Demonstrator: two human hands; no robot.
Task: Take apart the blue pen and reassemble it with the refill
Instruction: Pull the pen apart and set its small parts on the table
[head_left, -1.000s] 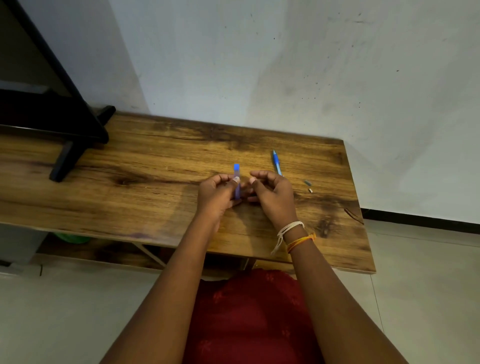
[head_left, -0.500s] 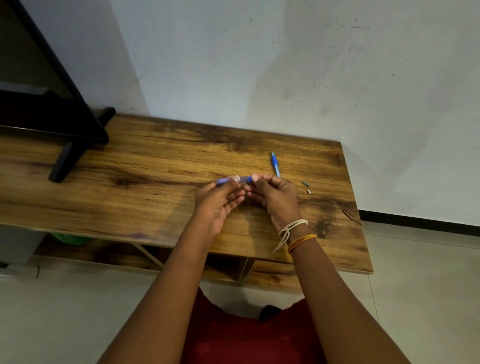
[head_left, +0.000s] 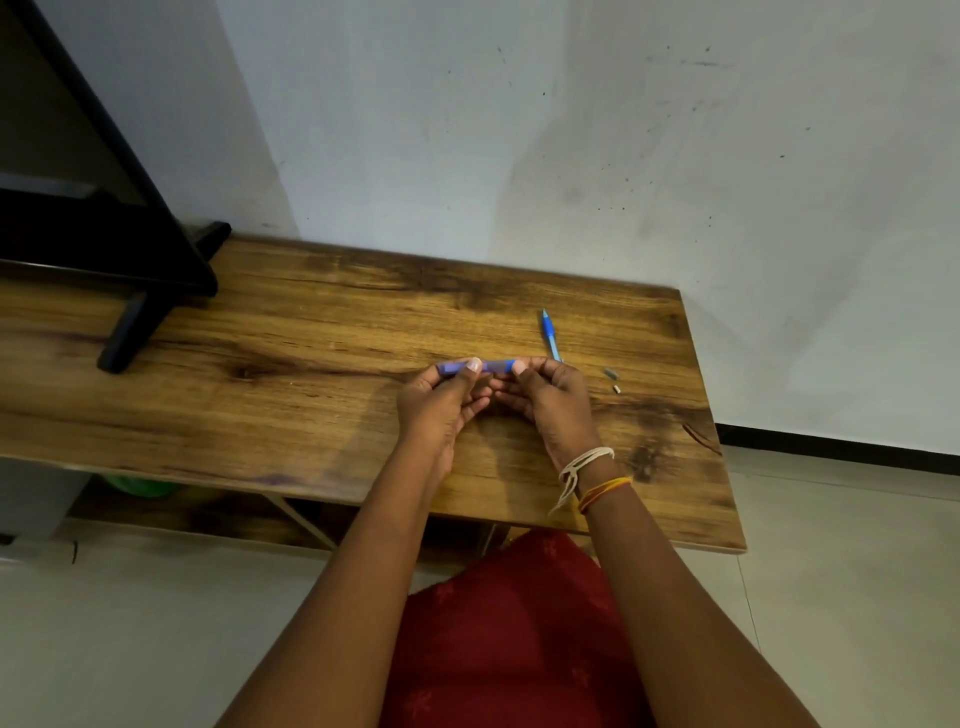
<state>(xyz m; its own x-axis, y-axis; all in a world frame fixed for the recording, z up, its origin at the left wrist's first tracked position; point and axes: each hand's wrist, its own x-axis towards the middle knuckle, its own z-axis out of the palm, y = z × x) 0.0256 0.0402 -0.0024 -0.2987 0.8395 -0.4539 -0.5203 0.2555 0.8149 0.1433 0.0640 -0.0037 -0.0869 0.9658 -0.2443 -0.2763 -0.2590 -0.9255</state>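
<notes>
Hands, left (head_left: 441, 400) and right (head_left: 553, 397), both pinching blue pen (head_left: 491, 367) level above table (head_left: 311, 415).

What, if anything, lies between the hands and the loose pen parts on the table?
Nothing visible: bare wood separates the right hand from the blue pen piece and two small parts. Both hands already hold the blue barrel.

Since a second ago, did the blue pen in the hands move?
Yes. The blue pen stood upright before; now it lies level, pointing left away from the pen on the table.
</notes>
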